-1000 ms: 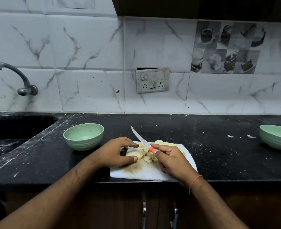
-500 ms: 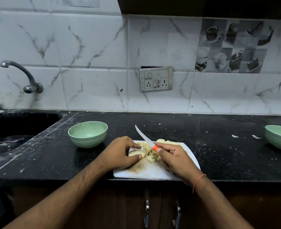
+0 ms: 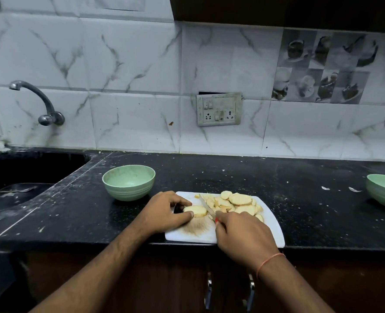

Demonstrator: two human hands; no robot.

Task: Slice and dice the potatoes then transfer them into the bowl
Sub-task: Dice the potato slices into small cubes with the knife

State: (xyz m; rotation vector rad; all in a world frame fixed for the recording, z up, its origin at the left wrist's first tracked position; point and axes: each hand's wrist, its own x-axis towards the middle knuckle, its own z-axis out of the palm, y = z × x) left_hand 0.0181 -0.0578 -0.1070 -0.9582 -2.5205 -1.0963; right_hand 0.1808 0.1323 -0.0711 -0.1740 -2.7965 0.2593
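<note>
A white cutting board (image 3: pixel 275 229) lies at the counter's front edge. My left hand (image 3: pixel 164 211) pinches a pale potato piece (image 3: pixel 195 211) on the board between thumb and fingers. My right hand (image 3: pixel 243 233) grips a knife (image 3: pixel 206 205) with a red handle; its blade lies low on the board right beside that piece. Sliced potato rounds and small diced bits (image 3: pixel 234 203) are piled on the board's far right part. An empty green bowl (image 3: pixel 128 181) stands to the left of the board.
A second green bowl (image 3: pixel 383 193) sits at the right edge of the black counter (image 3: pixel 300 188). A dark sink (image 3: pixel 17 177) with a tap (image 3: pixel 40 102) is at the left. Two peel scraps (image 3: pixel 354 189) lie near the right bowl. Cabinet handles are below.
The knife blade came down from its raised tilt to lie on the board beside the held potato piece. My right hand drew back toward me. The camera view shifted slightly.
</note>
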